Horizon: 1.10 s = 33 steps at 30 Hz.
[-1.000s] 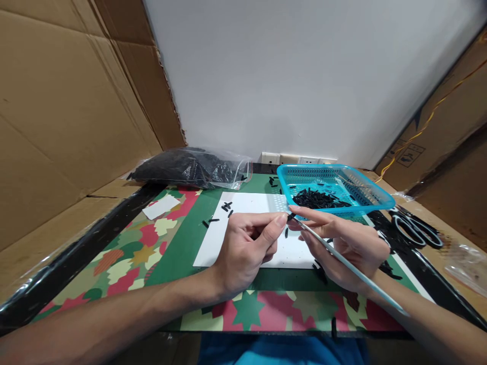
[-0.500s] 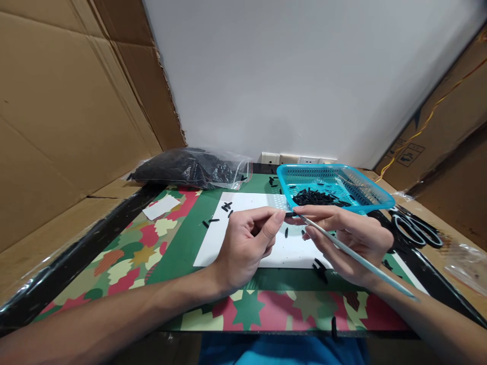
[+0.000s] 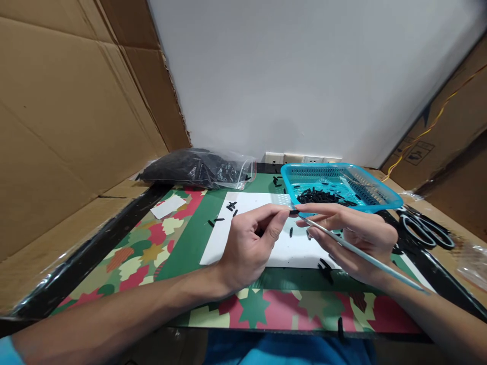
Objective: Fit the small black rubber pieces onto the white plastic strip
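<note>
Above a white sheet (image 3: 216, 243), my left hand (image 3: 253, 243) pinches a small black strip-like piece (image 3: 294, 212) between thumb and forefinger. My right hand (image 3: 353, 241) is closed around a thin pale stick (image 3: 365, 256), held like a pen. The stick's dark, slim tip meets the black piece near its right end, and the right fingertips touch or nearly touch it there. Whether the tip is a blade or a brush cannot be made out. Similar black pieces (image 3: 325, 271) lie loose on and around the sheet.
A blue plastic basket (image 3: 395, 201) holding many black pieces stands at the back right. Scissors (image 3: 426, 230) lie beside it. At the back left rests a clear bag (image 3: 198, 167) full of black material. A white card (image 3: 168, 207) lies on the patterned mat. Cardboard walls (image 3: 83, 86) flank both sides.
The whole view has shifted slightly, so everything appears a little further right. Both hands keep their grips, and the stick's tip stays at the black piece.
</note>
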### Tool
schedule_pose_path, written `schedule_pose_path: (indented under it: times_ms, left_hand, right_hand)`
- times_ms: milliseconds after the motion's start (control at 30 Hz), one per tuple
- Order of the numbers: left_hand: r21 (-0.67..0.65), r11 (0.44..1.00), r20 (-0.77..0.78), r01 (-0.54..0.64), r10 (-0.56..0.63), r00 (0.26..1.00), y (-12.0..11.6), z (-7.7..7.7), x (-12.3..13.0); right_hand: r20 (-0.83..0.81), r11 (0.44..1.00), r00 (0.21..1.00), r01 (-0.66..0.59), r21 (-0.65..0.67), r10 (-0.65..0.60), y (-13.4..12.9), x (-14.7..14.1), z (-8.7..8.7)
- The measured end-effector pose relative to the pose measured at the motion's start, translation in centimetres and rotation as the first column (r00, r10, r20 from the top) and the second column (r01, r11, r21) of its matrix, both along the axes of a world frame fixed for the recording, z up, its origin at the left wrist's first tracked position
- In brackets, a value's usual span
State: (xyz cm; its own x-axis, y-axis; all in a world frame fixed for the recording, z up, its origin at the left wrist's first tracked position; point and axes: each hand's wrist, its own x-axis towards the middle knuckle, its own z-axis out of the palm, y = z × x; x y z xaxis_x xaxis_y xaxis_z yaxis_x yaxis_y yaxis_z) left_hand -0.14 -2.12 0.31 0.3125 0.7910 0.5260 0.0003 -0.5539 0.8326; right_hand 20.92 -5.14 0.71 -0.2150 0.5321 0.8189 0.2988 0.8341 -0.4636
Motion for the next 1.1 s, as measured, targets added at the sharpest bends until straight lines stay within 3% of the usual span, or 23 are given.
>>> schedule_pose_path:
  times_ms: [1100]
  left_hand:
    - [0.015,1.000,-0.056,-0.013,0.014,0.998,-0.19,0.03,-0.18]
  right_hand:
    - [0.048,0.995,0.996,0.072,0.069,-0.076,-0.14,0.23,0.47]
